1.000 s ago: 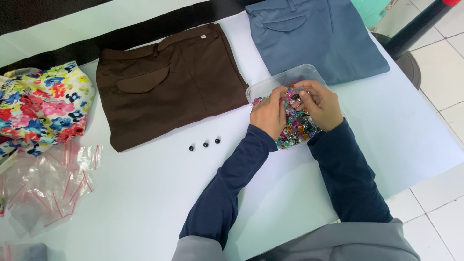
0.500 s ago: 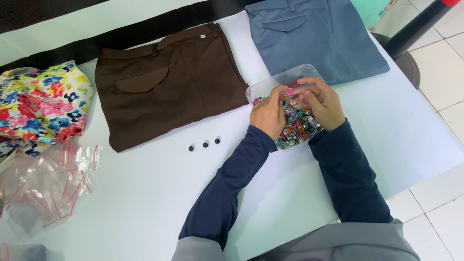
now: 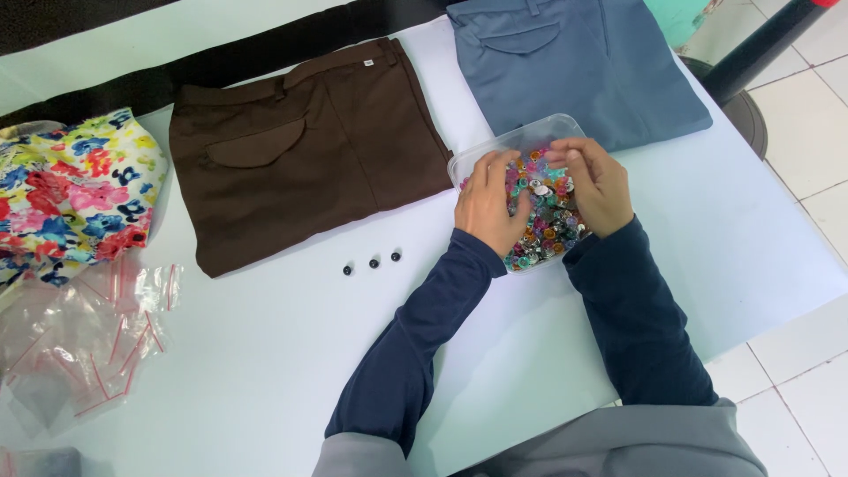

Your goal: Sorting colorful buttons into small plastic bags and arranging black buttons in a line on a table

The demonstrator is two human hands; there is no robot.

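A garment workshop or tailoring table.
Folded brown trousers [image 3: 309,168] and blue trousers [image 3: 574,66] lie across the upper frame of a white table [image 3: 221,353], floral fabric [image 3: 71,190] and small zip bags [image 3: 79,340] at left, a tub [image 3: 521,141] of mixed buttons at centre right.

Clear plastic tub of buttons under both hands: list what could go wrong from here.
1. Both hands, left hand and right hand, dig in the clear plastic tub of mixed coloured buttons; it is heaped full, so buttons could spill onto the white table.
2. The tub lies against the folded blue trousers; a push might tip it.
3. The three small dark buttons lie loose and could roll off.
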